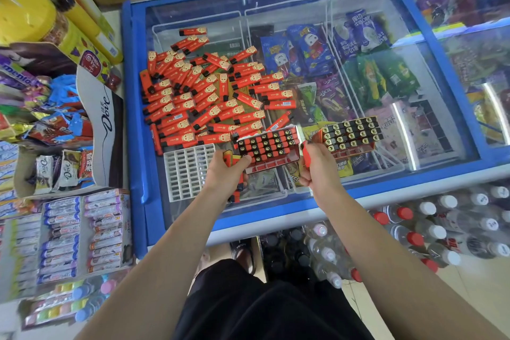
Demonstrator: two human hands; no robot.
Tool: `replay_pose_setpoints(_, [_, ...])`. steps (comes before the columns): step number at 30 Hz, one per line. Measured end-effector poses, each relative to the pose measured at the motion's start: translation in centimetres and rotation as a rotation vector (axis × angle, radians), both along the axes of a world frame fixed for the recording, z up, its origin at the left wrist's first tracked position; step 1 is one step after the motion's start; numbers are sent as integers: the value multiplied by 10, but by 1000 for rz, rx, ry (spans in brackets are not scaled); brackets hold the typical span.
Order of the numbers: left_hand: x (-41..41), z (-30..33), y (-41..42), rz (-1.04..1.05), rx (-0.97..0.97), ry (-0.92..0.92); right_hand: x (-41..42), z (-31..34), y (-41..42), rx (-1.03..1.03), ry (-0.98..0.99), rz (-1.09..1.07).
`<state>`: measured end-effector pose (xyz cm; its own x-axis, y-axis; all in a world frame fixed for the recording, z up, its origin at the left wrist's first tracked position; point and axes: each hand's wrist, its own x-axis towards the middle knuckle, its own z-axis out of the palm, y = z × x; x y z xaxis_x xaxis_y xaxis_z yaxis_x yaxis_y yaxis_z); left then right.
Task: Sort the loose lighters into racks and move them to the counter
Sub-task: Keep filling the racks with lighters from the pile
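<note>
Head view, looking down on a big heap of loose red plastic lighters with gold print (204, 91) scattered over the glass lid of a blue chest freezer (276, 218). That lid is basically the desk here. Progress looks like maybe a third, rough guess: two red cardboard racks are filled or nearly so, one in the middle (269, 146) and another just to its right (352, 134), both packed with lighters standing black caps up. Dozens are still lying loose though, and nothing looks moved to a counter yet.

An empty white plastic grid rack (189, 170) sits flat near the front edge, touching the heap, no lighters in its slots as far as I can see.

The left hand (227, 171) grips a small bunch of red lighters, fingers curled round them, right against the middle rack. The right hand (317, 165) pinches a single red lighter between the two filled racks.

Under the glass the freezer's wire baskets hold wrapped ice creams (306, 47). Bottled water (430, 229) is stacked on the floor to the right.
</note>
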<state>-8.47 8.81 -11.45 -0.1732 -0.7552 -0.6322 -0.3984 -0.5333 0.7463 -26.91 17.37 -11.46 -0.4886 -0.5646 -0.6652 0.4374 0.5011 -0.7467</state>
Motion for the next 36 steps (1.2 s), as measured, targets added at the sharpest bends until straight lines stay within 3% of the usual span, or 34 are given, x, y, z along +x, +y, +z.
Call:
replay_pose_setpoints(5, [1,-1,1,-4,14,5,-5,11,10,-83,144,87])
replay_pose_setpoints(9, [2,3,0,9,43,29,-9,10,14,-80,608,341])
replay_pose_setpoints(15, [1,7,-2,30,77,37,-14,7,14,-96,1030,510])
replay_pose_setpoints(24, [1,7,-2,3,65,10,-14,16,8,-145,945,456])
replay_pose_setpoints(32, [1,7,-2,1,73,15,-11,7,6,-77,713,464])
replay_pose_setpoints(36, [1,6,-2,19,97,31,-6,-4,5,-32,580,354])
